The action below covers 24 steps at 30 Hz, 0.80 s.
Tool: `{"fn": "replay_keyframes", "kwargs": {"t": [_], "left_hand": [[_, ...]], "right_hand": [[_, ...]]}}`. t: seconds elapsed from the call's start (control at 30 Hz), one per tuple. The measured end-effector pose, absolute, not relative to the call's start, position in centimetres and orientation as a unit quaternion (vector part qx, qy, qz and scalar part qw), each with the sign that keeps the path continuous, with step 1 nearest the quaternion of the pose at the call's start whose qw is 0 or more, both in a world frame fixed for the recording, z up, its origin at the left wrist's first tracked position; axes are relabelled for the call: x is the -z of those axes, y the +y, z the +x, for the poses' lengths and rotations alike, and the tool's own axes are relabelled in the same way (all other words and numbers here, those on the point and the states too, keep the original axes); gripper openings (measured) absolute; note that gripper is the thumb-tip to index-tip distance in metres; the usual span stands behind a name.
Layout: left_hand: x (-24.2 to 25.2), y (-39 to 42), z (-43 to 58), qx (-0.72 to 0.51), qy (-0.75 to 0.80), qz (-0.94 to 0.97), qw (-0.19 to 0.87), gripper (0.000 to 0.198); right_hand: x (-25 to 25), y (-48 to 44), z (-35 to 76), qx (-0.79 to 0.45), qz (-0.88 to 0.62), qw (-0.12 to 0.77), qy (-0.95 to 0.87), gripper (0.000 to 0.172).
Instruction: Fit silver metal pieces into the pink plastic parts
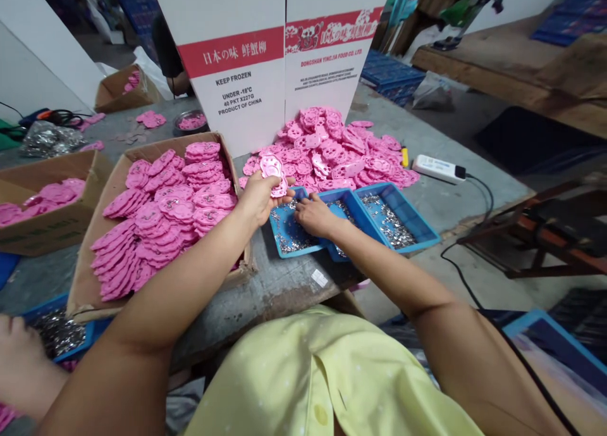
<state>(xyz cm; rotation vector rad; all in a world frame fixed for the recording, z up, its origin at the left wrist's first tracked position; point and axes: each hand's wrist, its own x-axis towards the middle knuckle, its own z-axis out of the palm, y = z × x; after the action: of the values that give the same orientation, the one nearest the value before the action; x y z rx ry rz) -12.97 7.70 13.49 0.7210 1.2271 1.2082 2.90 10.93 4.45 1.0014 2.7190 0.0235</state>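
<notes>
My left hand (260,199) grips a flat pink plastic piece (272,169) with a scalloped outline, thumb on its face. Just right of it, my right hand (313,217) reaches down into a blue plastic tray (303,251) with small shiny metal parts scattered inside. Its fingers are bent together at the tray's bottom; whatever they pinch is too small to make out. Two more blue compartments (429,238) with the same metal bits adjoin on the right. Behind the trays lies a heap of loose pink pieces (332,148). Left of my left arm, stacked pink pieces (165,214) fill a cardboard box (80,278).
A white printed carton panel (241,129) stands upright behind the heap. At right lie a white power strip (439,168) with a cable and a yellow-handled tool (404,157). Another person's hand (23,360) is at lower left, beside a blue tray (88,341) of metal parts.
</notes>
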Motion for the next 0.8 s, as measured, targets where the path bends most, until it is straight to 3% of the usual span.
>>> {"fn": "replay_keyframes", "kwargs": {"t": [0.57,0.8], "left_hand": [[-12.6,7.3,-12.2,-0.473,0.557,0.298,0.614,0.014],[-12.2,7.5,-12.5,-0.486,0.553,0.293,0.610,0.021]], "right_hand": [[-6.5,9.3,2.8,0.095,0.464,0.038,0.880,0.026],[-6.2,8.7,3.2,0.147,0.542,-0.001,0.827,0.021]]}}
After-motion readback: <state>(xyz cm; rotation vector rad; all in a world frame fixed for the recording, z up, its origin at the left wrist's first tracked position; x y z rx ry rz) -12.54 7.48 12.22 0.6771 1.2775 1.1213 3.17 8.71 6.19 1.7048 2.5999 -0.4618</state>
